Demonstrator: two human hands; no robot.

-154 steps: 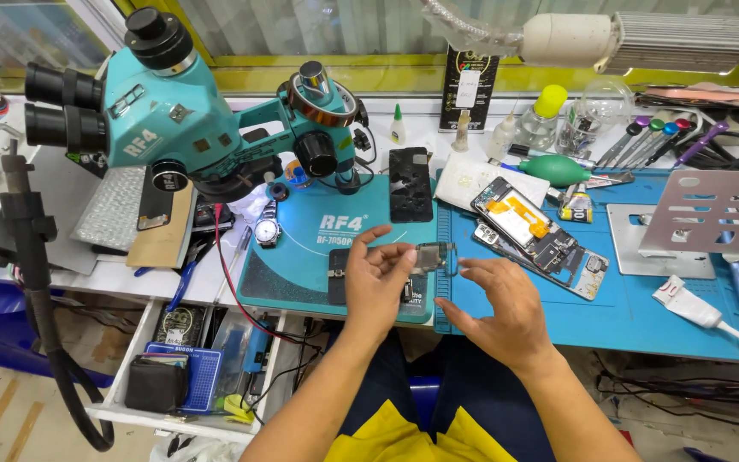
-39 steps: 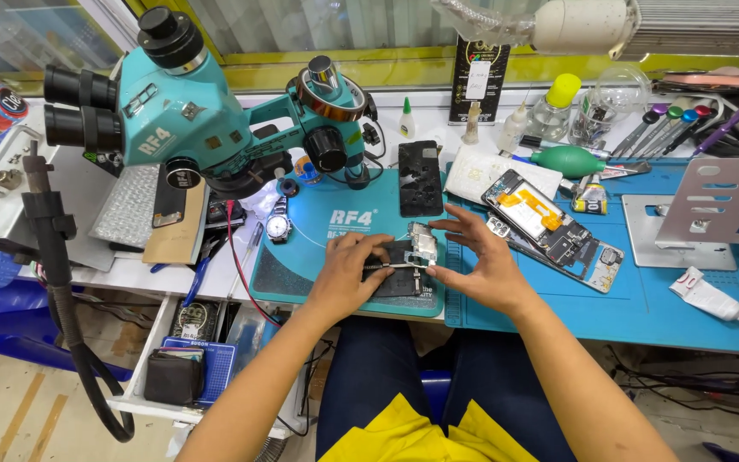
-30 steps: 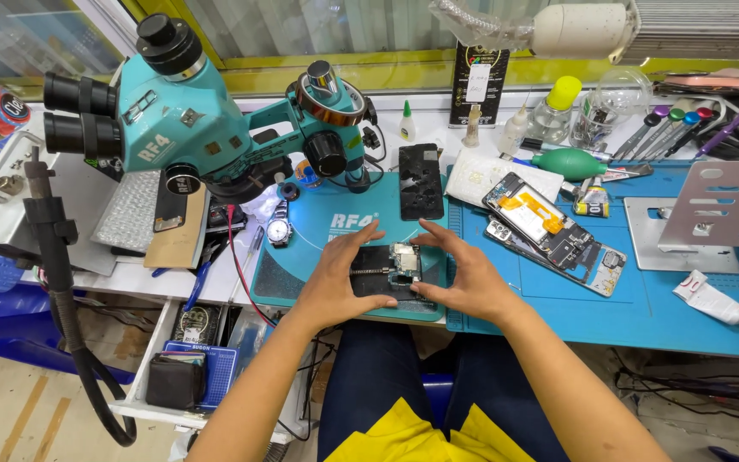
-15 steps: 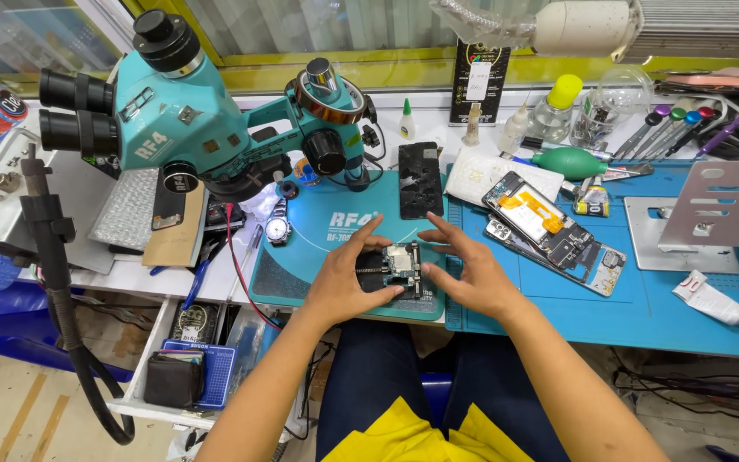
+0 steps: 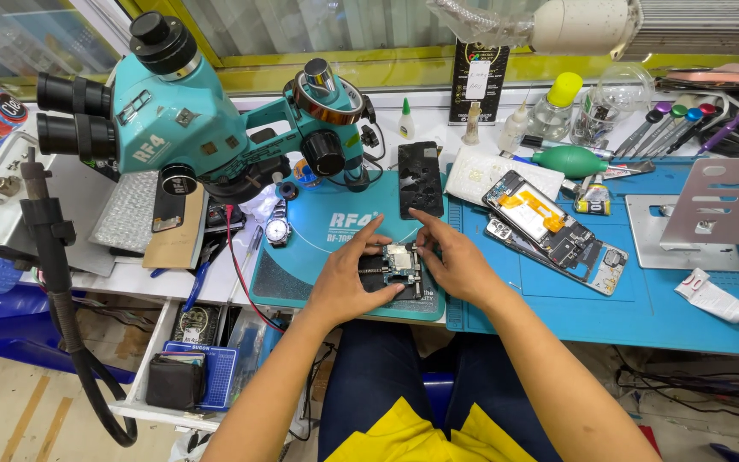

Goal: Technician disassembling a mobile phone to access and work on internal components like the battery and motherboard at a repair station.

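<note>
A small phone circuit board [image 5: 401, 259] lies in a dark holder [image 5: 393, 282] on the teal work mat [image 5: 322, 235]. My left hand [image 5: 345, 282] rests on the holder's left side, thumb against the front edge, fingers spread toward the board. My right hand [image 5: 453, 263] sits at the board's right edge, thumb and forefinger pinching at its upper right corner. Whether the fingers hold a small part is too small to tell.
A teal stereo microscope [image 5: 173, 111] stands at the back left. An opened phone [image 5: 555, 229] lies on the blue mat [image 5: 643, 299] to the right, a dark phone back [image 5: 420, 178] behind the board. Bottles, tools and a metal stand [image 5: 720, 205] crowd the back right. An open drawer [image 5: 190, 359] hangs lower left.
Both hands have slid a little forward and right on the holder; the right hand's fingers have closed in on the board's upper right corner. The view shifted slightly.
</note>
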